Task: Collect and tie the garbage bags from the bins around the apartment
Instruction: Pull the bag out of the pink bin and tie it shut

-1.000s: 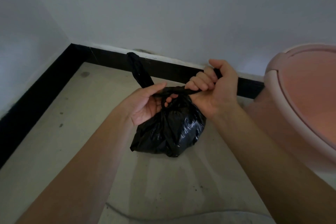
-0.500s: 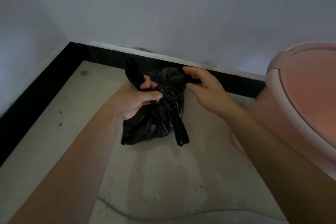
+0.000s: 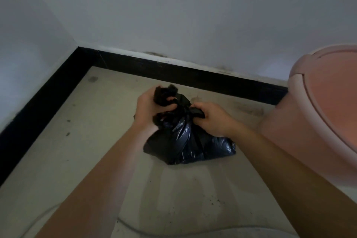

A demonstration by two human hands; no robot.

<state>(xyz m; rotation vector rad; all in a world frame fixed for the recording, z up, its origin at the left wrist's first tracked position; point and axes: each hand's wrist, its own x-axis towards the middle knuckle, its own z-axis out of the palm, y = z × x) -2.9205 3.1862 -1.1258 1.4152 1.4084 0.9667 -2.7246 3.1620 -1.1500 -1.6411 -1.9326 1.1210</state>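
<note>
Tying is in progress on one black garbage bag [image 3: 185, 145]. It is out of its bin and rests on the floor [image 3: 92, 150] near the back edge, short of the black baseboard [image 3: 173, 72], between the left corner and the pink bin [image 3: 297, 141].

Hands: the left hand [image 3: 148, 110] has its fingers curled round a bunched tail of plastic above the bag's neck. The right hand [image 3: 214, 120] pinches a second tail at the neck, on the opposite side. Neither hand is spread.

Progress, as a judgement: removal of this bag from a bin appears complete. The neck is gathered, but a finished knot cannot be confirmed, because the fingers partly hide where the tails meet. Remaining for this bag: draw the tails tight and lock the knot. No other bins or bags are in view, so their status cannot be told.

Containers: the garbage bag is opaque. Its lower part bulges, which suggests a small load, but the contents are unseen. The bin stands at the right edge of the floor, just beside the bag. Its lid [image 3: 332, 91] covers the top, so the interior is hidden.
</note>
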